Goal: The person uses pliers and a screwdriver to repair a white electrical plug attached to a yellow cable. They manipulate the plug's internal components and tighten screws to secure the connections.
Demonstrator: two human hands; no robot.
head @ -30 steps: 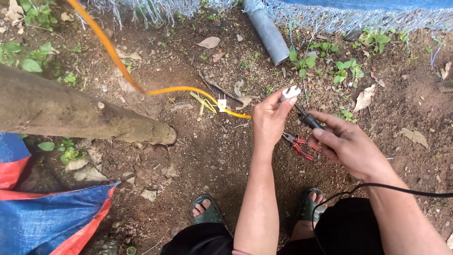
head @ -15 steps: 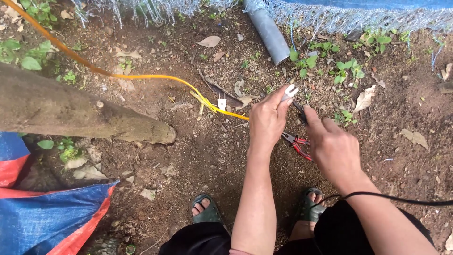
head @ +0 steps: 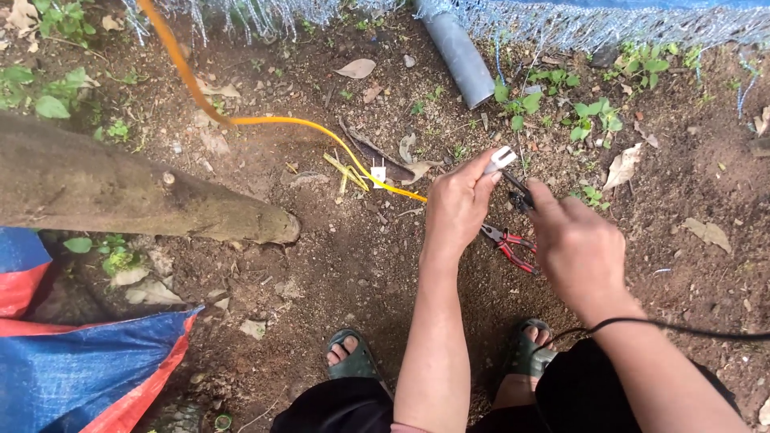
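Observation:
My left hand [head: 455,210] is closed around the end of a yellow-orange cable [head: 297,124], with a white cable tip [head: 500,157] sticking out above the fingers. My right hand [head: 576,244] pinches a small black piece [head: 521,195] just right of that tip. A black cord [head: 674,327] runs from under my right wrist off to the right. Red-handled pliers [head: 507,244] lie on the soil between my two hands. A small white plug piece [head: 378,171] and yellow strips lie on the ground beside the cable.
A thick log [head: 120,188] lies at the left. A blue and red tarp [head: 72,361] covers the lower left corner. A grey pipe [head: 460,54] and a blue net edge [head: 561,20] run along the top. My sandalled feet [head: 353,361] stand on bare soil.
The yellow-orange cable has swung, its far part rising steeply to the top left. My right hand has closed in on the black piece beside the white tip.

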